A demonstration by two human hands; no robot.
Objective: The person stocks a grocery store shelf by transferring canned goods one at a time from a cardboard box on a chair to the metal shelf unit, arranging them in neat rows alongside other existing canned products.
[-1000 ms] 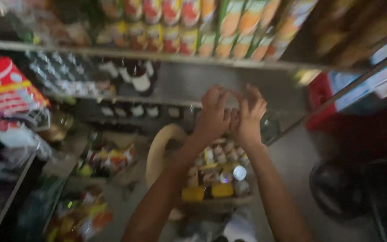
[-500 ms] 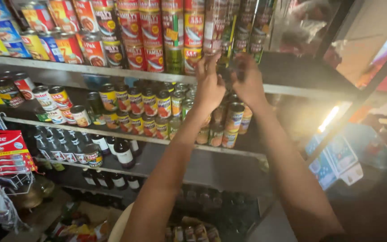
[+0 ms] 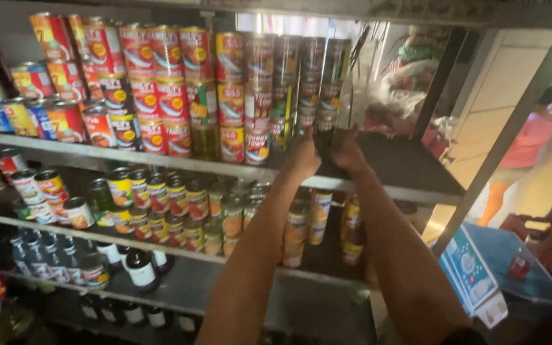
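Note:
Both my hands reach up to the top metal shelf (image 3: pixel 416 167). My left hand (image 3: pixel 303 155) and my right hand (image 3: pixel 346 151) close together around a dark can (image 3: pixel 324 142) at the right end of the stacked cans. The can stands on the shelf, mostly hidden between my fingers. Directly above it rise columns of dark tall cans (image 3: pixel 317 76). To the left stand stacks of red and yellow tins (image 3: pixel 167 96).
A second shelf (image 3: pixel 161 249) below holds rows of small jars and tins, and a lower one carries dark bottles (image 3: pixel 138 268). A slanted metal post (image 3: pixel 506 128) frames the right side. A person in a pink top (image 3: pixel 531 137) stands beyond it. A blue tray (image 3: pixel 512 262) sits at lower right.
My hands rose from a basket of goods near the floor to the top shelf and now settle lower, at the shelf surface, around a can. The view has moved closer to the shelves.

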